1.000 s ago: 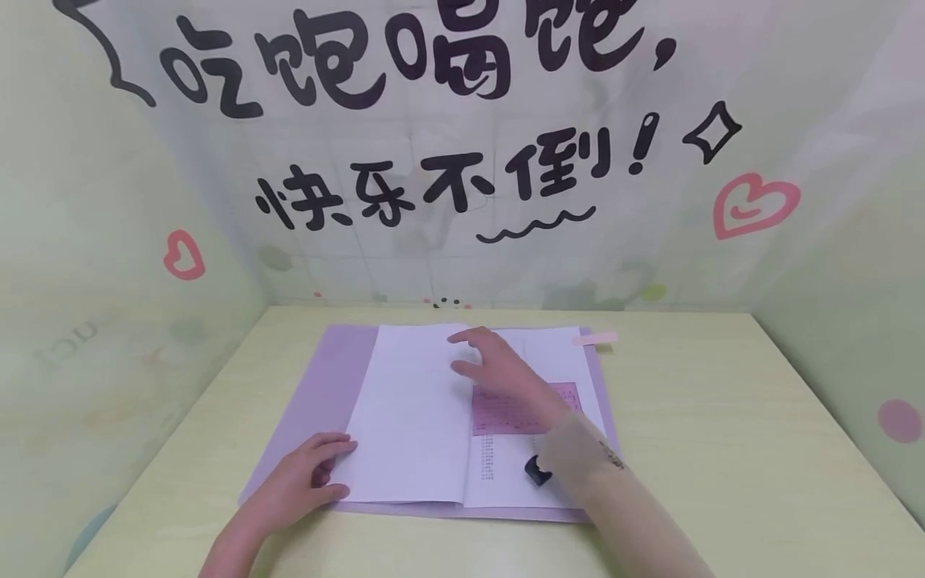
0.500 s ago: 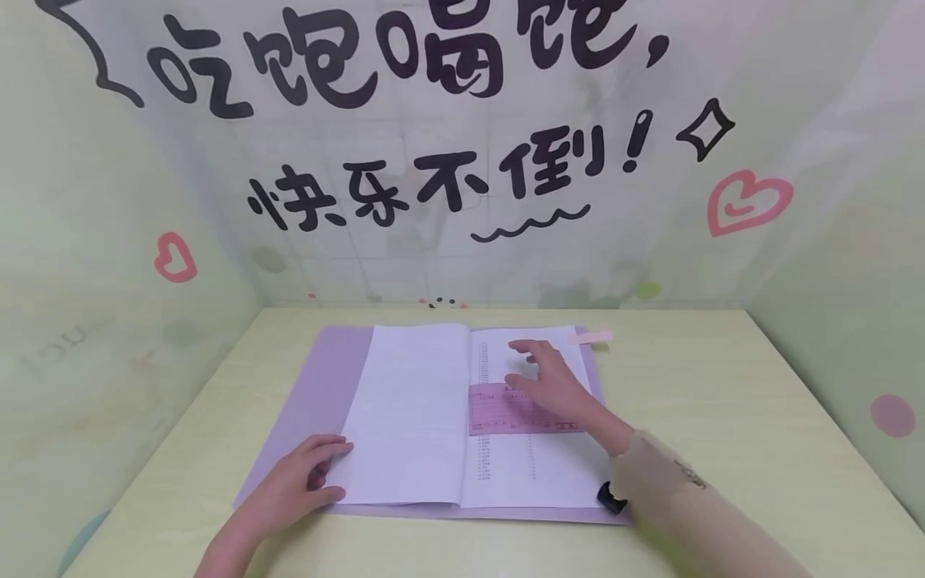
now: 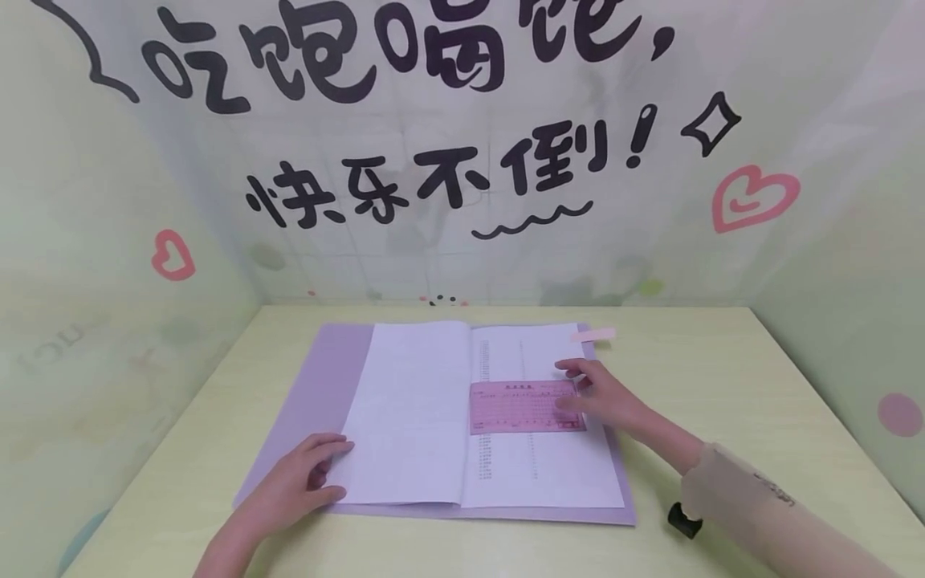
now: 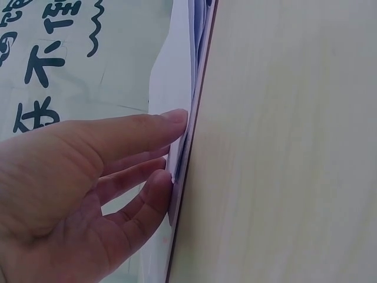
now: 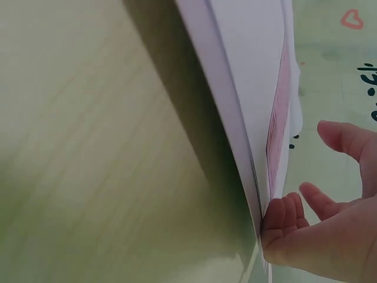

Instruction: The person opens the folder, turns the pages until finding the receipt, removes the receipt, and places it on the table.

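A purple folder (image 3: 328, 365) lies open on the table with white sheets in it. The left page (image 3: 408, 401) looks blank in the head view; the right page (image 3: 578, 474) carries columns of small print. Across that right page lies a pink printed slip (image 3: 516, 408), also visible edge-on as a pink slip (image 5: 278, 130) in the right wrist view. My left hand (image 3: 299, 482) rests at the left page's lower outer edge, fingers loosely bent, thumb and fingertips touching the paper. My right hand (image 3: 607, 397) is at the slip's right end, with thumb and forefinger apart and nothing held.
A pale pink sticky tab (image 3: 598, 335) juts out from the folder's upper right corner. The pale wooden table (image 3: 730, 401) extends around the folder. Behind it hangs a printed backdrop (image 3: 433, 265) with black lettering. A black band (image 3: 682, 520) is below the right sleeve.
My right hand has swept rightward from the middle of the folder to the right page's outer edge, uncovering the pink slip. My left hand stays in place.
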